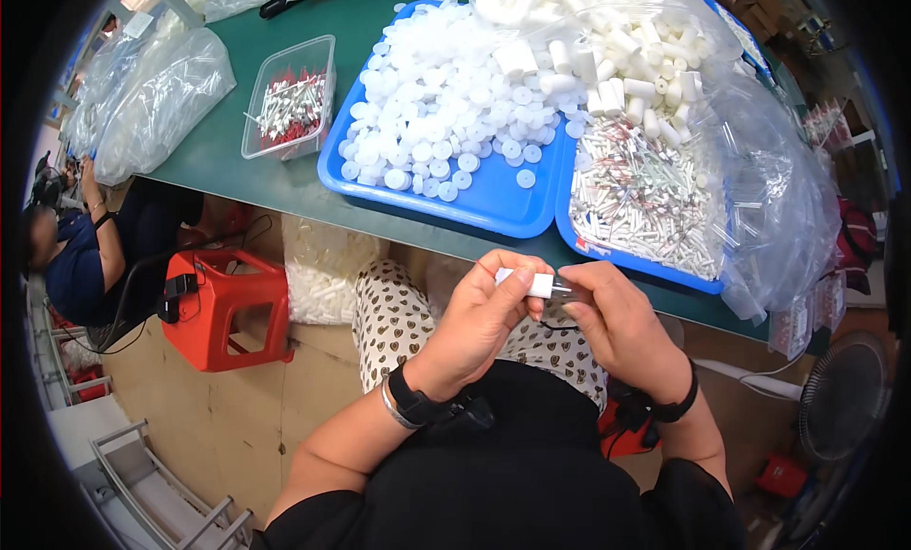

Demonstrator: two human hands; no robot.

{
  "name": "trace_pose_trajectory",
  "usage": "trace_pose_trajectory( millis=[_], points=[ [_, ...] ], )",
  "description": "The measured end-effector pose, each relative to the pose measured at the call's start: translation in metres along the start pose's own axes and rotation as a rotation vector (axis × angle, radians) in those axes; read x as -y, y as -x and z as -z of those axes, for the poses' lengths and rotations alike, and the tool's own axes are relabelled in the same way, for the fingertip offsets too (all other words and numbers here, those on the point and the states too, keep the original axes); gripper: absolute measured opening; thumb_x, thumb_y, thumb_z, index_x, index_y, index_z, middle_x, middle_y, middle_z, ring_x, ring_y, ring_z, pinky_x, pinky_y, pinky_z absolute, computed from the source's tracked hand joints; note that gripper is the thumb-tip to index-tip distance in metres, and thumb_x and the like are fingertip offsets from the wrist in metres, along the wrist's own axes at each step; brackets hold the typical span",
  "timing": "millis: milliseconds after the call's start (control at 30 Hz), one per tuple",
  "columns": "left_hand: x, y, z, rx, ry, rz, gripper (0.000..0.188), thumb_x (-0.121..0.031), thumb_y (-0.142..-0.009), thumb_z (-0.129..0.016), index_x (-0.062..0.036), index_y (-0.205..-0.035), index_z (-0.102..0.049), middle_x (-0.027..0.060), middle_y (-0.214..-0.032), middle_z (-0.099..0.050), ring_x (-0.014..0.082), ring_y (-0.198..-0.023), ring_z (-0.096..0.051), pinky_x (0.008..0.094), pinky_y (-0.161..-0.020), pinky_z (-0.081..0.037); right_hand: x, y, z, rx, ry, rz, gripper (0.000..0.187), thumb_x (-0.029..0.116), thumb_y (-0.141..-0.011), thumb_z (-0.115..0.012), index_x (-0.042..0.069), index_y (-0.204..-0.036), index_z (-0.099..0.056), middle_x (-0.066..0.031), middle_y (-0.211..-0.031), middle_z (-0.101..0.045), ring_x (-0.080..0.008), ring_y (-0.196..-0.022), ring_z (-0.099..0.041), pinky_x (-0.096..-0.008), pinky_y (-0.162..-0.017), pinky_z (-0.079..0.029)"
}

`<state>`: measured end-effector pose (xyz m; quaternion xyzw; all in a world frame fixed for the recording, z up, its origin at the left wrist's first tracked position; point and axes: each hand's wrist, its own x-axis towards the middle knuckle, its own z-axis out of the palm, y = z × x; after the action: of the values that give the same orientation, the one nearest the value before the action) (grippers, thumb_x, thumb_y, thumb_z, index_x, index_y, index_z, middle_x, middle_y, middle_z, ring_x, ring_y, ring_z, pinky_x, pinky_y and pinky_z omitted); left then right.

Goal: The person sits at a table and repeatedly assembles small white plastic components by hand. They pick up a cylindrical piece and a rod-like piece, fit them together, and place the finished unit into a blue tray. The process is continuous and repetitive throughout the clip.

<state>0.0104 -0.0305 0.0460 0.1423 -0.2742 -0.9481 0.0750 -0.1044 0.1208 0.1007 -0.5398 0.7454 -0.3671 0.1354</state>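
My left hand (479,317) is closed round a short white cylinder (540,285), gripped between thumb and fingers above my lap, just off the table's near edge. A thin grey rod-like piece (562,288) sticks out of the cylinder's right end. My right hand (626,322) has its thumb and fingers closed at the outer end of that piece; its tip is hidden by the fingers. Just beyond my hands, a blue tray (517,218) holds many translucent white discs (427,104). The second blue tray (655,267) holds thin white pin-like pieces (645,194) and thicker white cylinders (631,90).
On the green table (213,151) stands a clear plastic box (327,104) of small red and white parts. Clear plastic bags (773,189) lie at the right and far left. A red stool (223,308) and another person (85,256) are at left, a fan (843,393) at right.
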Motion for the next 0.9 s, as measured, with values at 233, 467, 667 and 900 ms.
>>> trace_pose_trajectory(
  millis=[233,467,667,900],
  points=[
    [0.015,0.005,0.001,-0.075,-0.302,-0.246,0.018,-0.019,-0.103,-0.051,-0.0028,-0.111,-0.05,0.0053,-0.106,-0.056,0.0084,-0.086,-0.055,0.0242,-0.08,-0.048,0.0,0.01,-0.033,-0.099,-0.371,-0.269,0.027,0.002,-0.093,-0.061,-0.003,-0.119,-0.053,-0.017,-0.102,-0.063,-0.0254,-0.084,-0.066,-0.032,-0.073,-0.052],
    [0.013,0.013,0.009,0.086,-0.586,-0.149,0.038,-0.012,-0.097,-0.058,-0.0021,-0.131,-0.046,0.01,-0.137,-0.046,0.0134,-0.11,-0.054,0.0311,-0.095,-0.046,-0.015,0.009,-0.044,-0.092,-0.148,0.11,0.05,-0.001,-0.091,-0.06,-0.002,-0.138,-0.044,-0.0199,-0.107,-0.065,-0.0345,-0.091,-0.068,-0.0384,-0.08,-0.053],
    [0.018,0.013,0.004,0.214,-0.377,-0.066,0.051,-0.006,-0.094,-0.056,-0.0008,-0.142,-0.039,0.0129,-0.154,-0.035,0.0227,-0.136,-0.042,0.0381,-0.112,-0.035,-0.013,0.009,-0.047,-0.034,-0.156,0.124,0.061,-0.002,-0.091,-0.056,-0.001,-0.148,-0.032,-0.0206,-0.107,-0.065,-0.0352,-0.094,-0.067,-0.0399,-0.081,-0.053],
    [0.016,0.006,0.007,0.085,-0.04,0.102,0.055,-0.034,-0.105,-0.029,-0.0035,-0.151,-0.03,0.0129,-0.154,-0.035,0.0217,-0.139,-0.038,0.0378,-0.113,-0.032,-0.009,0.004,-0.058,-0.16,-0.164,-0.011,0.038,0.002,-0.089,-0.062,-0.002,-0.125,-0.051,-0.021,-0.105,-0.064,-0.0371,-0.094,-0.065,-0.0407,-0.08,-0.052]
  ],
)
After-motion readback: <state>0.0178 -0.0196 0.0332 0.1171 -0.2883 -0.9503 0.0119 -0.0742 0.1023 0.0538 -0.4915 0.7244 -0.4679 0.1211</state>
